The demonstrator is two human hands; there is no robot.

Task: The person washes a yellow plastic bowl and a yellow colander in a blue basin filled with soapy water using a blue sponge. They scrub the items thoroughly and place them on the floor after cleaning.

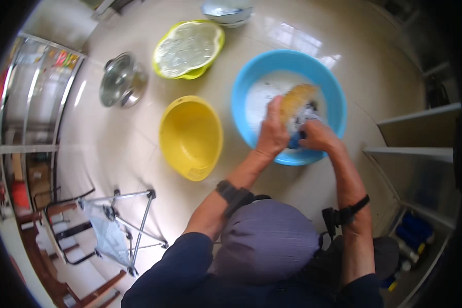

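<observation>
A round light-blue plastic basin [288, 57] stands on the floor before me, with whitish, sudsy water [260, 92] and dark specks in it. My left hand [273, 129] grips the side of a long tan object with a ridged surface [298, 98], tilted over the water. Motion blurs this object, so I cannot tell exactly what it is. Against it lies a white-and-dark patterned part [306, 115]. My right hand [317, 134] is closed on a blue object [294, 140], mostly hidden by the fingers, low in the basin near its front rim.
Left of the basin sits a yellow plastic basin [190, 134]. Beyond are a green basin with a clear inset [188, 48], a bowl [229, 11] and a stainless-steel pot [125, 81]. A folding stool [107, 231] stands lower left. Shelving flanks both sides, including a right shelf [412, 152].
</observation>
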